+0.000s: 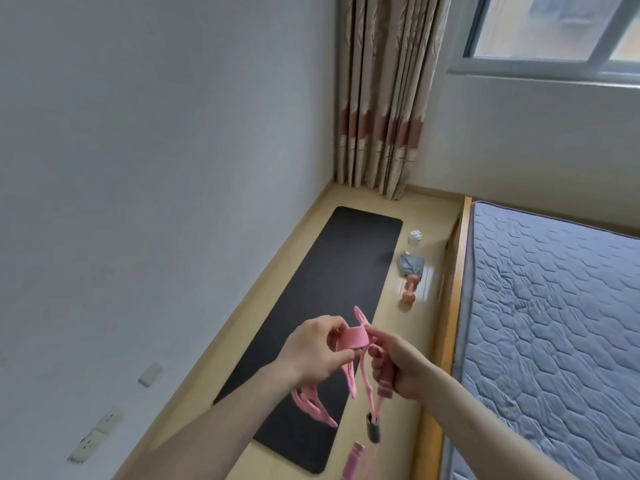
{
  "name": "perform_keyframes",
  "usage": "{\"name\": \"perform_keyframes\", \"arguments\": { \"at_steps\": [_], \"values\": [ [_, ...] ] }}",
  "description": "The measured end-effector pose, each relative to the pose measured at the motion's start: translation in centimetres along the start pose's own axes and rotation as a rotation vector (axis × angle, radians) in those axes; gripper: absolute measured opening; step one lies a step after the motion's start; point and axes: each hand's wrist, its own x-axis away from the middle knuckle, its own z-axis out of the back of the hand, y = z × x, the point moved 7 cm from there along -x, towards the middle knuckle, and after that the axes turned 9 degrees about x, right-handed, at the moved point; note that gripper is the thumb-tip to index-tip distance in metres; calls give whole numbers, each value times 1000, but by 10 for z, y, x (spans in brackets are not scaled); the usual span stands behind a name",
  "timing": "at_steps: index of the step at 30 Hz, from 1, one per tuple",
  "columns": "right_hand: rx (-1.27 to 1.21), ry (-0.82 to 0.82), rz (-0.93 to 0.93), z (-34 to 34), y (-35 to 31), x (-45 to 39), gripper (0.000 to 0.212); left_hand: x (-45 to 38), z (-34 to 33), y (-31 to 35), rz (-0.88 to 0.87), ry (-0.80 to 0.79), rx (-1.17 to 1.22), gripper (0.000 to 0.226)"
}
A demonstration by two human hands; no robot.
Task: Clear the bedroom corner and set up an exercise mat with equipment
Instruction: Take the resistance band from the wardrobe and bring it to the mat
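A black exercise mat [332, 292] lies unrolled on the wooden floor along the left wall. Above its near half I hold a pink resistance band set [351, 339]. My left hand [313, 348] pinches the wide pink strap loop. My right hand [398, 365] grips a pink handle while its fingertips pinch the band beside the loop. Pink tubes and a grey-and-pink handle [373, 424] dangle below my hands. A pink dumbbell [410, 288] lies on the floor to the right of the mat.
A folded grey cloth [411, 265] and a clear water bottle [414, 238] sit beyond the dumbbell. A bed with a blue quilted mattress [554, 323] fills the right side. Curtains [384, 98] hang in the corner. Wall sockets [100, 431] are low on the left wall.
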Motion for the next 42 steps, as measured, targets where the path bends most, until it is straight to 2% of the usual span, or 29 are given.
{"name": "perform_keyframes", "arguments": {
  "at_steps": [3,6,8,10,12,15,18,21,22,24,26,28,33,42],
  "values": [
    [-101,151,61,13,-35,-14,36,-24,7,-12,-7,-58,-125,37],
    [-74,294,151,26,-62,-24,31,-43,8,-43,80,-196,-353,75],
    [-10,353,182,28,-68,-29,29,-54,14,-70,160,-244,-557,91],
    [21,398,206,29,-71,-37,23,-68,24,-95,216,-267,-693,85],
    [88,440,238,34,-74,-42,21,-76,36,-117,295,-277,-703,64],
    [173,496,271,37,-77,-46,22,-87,60,-163,485,-296,-596,35],
    [149,537,294,40,-79,-49,23,-106,72,-215,650,-378,-452,29],
    [167,588,262,47,-78,-51,24,-128,75,-250,729,-354,-183,30],
    [159,588,244,48,-77,-51,27,-131,76,-250,733,-317,-58,29],
    [119,587,215,49,-72,-49,33,-141,74,-245,693,-306,47,26],
    [108,619,174,56,-66,-44,29,-151,64,-237,650,-291,139,29],
    [84,663,127,67,-57,-43,15,-159,48,-227,608,-281,263,30],
    [46,666,99,92,-49,-49,11,-186,16,-183,606,-242,590,21],
    [43,587,86,194,-79,-108,17,-292,-68,-138,609,-205,684,31]
  ]
}}
